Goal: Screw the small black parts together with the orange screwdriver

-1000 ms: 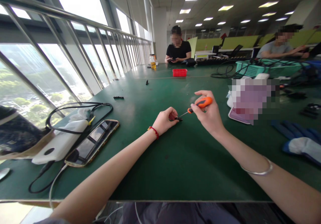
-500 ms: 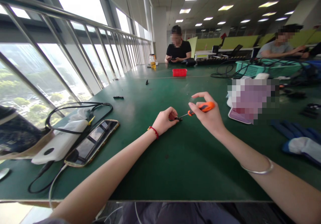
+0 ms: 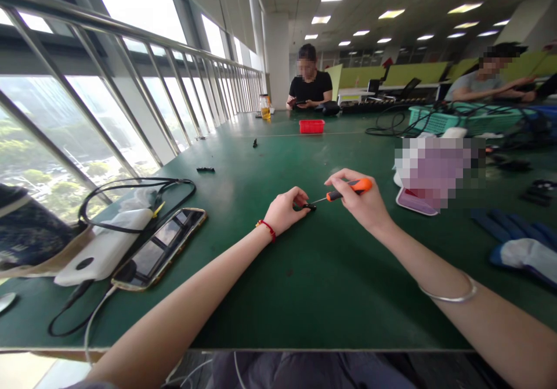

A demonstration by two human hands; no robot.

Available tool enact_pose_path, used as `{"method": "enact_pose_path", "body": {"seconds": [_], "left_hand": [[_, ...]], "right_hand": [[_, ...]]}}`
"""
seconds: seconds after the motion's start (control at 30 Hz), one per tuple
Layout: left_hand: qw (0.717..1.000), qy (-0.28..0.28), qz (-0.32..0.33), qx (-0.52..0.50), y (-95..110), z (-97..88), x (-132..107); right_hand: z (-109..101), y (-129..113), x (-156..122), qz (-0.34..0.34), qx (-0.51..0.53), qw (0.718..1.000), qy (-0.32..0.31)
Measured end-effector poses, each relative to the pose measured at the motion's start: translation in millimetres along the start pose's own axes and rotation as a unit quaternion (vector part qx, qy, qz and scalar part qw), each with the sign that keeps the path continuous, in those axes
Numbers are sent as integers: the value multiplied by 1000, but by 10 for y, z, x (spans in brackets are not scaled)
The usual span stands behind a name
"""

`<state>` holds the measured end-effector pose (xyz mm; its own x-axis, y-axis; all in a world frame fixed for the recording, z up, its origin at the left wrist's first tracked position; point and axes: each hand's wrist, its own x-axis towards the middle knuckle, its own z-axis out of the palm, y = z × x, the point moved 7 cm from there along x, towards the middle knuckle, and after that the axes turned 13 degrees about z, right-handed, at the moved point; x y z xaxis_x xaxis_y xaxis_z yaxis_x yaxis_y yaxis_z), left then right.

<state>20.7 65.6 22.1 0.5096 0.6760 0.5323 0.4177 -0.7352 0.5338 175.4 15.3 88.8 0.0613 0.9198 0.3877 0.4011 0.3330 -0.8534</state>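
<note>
Holding a small black plastic part (image 3: 310, 206) pinched down on the dark green table mat (image 3: 331, 284) with the left hand (image 3: 285, 209), fingers curled tight around it so only the end of the piece pokes out. The right hand (image 3: 364, 204) grips a little orange-handled screwdriver (image 3: 349, 188) between thumb and fingertips. The handle points up and right, and the thin metal shaft slants down-left with its tip touching the black part. Both sit roughly mid-table, right in front of the person.

There's a red string bracelet (image 3: 266, 228) on the left wrist and a silver bangle (image 3: 448, 293) on the right. Off to the left, a gold-edged smartphone (image 3: 159, 249) lies just beside a white power bank (image 3: 104, 247), with a looped black cable (image 3: 130, 200) behind them. Blue work gloves (image 3: 517, 244) lie at the far right, well apart from the hands, and a red plastic tray (image 3: 312, 126) sits way down the table.
</note>
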Motion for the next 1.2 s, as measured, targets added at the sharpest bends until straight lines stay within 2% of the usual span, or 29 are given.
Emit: {"method": "enact_pose_path", "body": {"seconds": [0.1,0.17,0.23,0.33,0.4,0.5,0.8,1.07,1.2], "left_hand": [[1000,-12,2,20,-3,6,0],[999,-25,6,39,-3,15,0],[997,-37,13,62,3,23,0],[994,-38,31,102,26,10,3],[991,-33,39,122,46,-7,7],[990,-33,41,131,70,-18,11],[992,-37,53,110,93,-9,13],[998,-7,16,62,37,-48,25],[999,-10,-1,32,30,-57,26]], "right_hand": [[-119,-38,23,-19,14,999,44],[-139,-4,48,-31,-14,998,59],[-63,79,76,-48,-87,994,41],[151,302,109,-59,-231,971,-21],[274,443,118,-64,-282,955,-64],[363,564,131,-66,-323,940,-91],[488,577,102,-95,-349,921,-141],[440,487,90,-121,-329,928,-123],[434,485,90,-133,-318,931,-119]]}}
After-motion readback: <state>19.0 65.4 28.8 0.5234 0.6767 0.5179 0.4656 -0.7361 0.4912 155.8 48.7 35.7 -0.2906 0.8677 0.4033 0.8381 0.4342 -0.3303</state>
